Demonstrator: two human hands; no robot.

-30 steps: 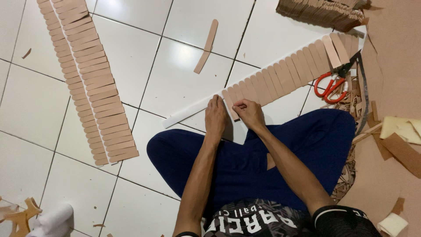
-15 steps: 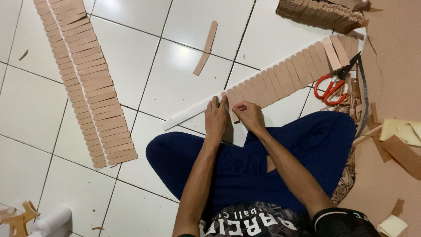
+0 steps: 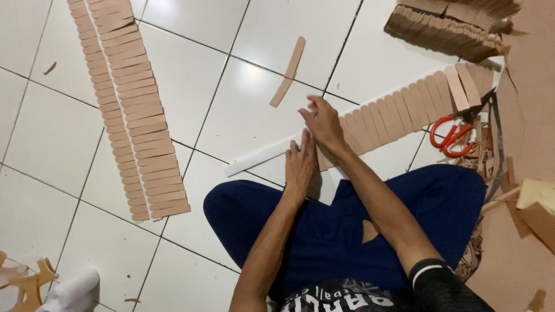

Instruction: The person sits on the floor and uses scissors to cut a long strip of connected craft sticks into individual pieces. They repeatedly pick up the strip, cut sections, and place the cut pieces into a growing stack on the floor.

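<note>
Head view: the left hand lies flat, fingers extended, pinning the white strip. The right hand, fingers loosely spread, presses the row of tan slats, likely seating them.

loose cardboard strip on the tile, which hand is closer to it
Right. The right hand is just below and right of the loose strip, not touching; the left hand lies lower, flat on the white strip.

Scene is brightly and evenly lit from overhead. The glossy white tile floor carries soft glare patches near the upper middle. Shadows are short and faint, falling just under the left hand and right hand. Focus is adequate across the centre; slight motion softness shows at the right hand's fingers. Frame corners appear mildly stretched.
</note>
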